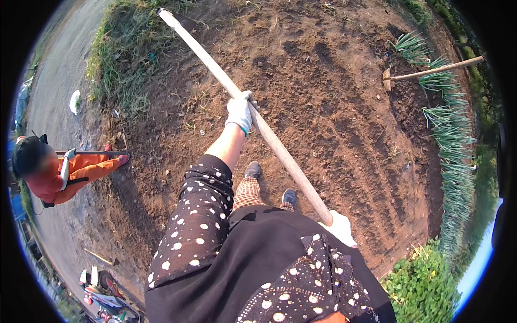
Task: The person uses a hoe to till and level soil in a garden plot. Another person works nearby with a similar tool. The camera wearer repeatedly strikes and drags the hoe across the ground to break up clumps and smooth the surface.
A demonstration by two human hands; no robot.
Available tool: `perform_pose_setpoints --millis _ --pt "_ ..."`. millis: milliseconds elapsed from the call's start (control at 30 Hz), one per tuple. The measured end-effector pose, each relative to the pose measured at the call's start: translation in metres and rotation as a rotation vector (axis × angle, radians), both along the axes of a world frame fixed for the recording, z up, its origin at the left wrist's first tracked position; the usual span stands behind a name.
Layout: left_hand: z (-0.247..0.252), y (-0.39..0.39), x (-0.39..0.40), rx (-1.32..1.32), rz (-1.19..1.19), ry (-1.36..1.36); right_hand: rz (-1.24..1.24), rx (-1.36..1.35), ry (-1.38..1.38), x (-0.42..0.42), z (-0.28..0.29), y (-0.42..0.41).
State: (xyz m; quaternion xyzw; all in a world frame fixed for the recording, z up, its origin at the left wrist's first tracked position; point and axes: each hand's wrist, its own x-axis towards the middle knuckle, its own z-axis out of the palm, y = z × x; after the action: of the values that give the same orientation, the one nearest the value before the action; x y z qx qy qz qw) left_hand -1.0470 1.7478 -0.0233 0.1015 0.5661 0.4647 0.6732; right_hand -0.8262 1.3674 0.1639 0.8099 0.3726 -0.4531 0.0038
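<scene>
A long wooden handle (278,155) runs slantwise across the view, from the upper left to my right side. Its far end has a dark metal blade (185,23), most likely a hoe's, close to the edge of the grass. My left hand (241,111), in a white glove, is closed around the middle of the handle. At the near end, my right hand (340,230), also gloved in white, grips the butt; its fingers are partly hidden. Below the handle lies loose brown soil (343,133) with shallow furrows on the right.
A co-worker (44,173) in orange trousers holds a long tool at the left, by a paved road (60,93). Cut grass (121,60) lies upper left. Another long-handled tool (438,72) rests by a row of green onions (454,141). Leafy plants (422,282) grow lower right.
</scene>
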Motion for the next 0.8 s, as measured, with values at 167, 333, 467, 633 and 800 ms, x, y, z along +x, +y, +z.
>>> perform_pose_setpoints --millis 167,333,467,633,800 --pt "-0.040 0.027 0.005 -0.091 -0.117 0.150 -0.034 -0.029 0.068 -0.027 0.010 0.033" --pt "-0.117 -0.144 0.068 -0.435 -0.176 0.023 0.035 -0.384 -0.114 0.017 0.051 -0.083" --pt "-0.072 -0.219 0.058 -0.579 -0.211 -0.111 -0.141 -0.410 -0.075 0.045 0.091 -0.188" --pt "-0.045 -0.224 0.051 -0.644 -0.360 -0.001 -0.120 -0.446 -0.183 0.044 0.073 -0.229" --pt "-0.074 -0.200 0.052 -0.460 -0.299 0.070 -0.093 -0.358 -0.180 0.020 0.005 -0.196"
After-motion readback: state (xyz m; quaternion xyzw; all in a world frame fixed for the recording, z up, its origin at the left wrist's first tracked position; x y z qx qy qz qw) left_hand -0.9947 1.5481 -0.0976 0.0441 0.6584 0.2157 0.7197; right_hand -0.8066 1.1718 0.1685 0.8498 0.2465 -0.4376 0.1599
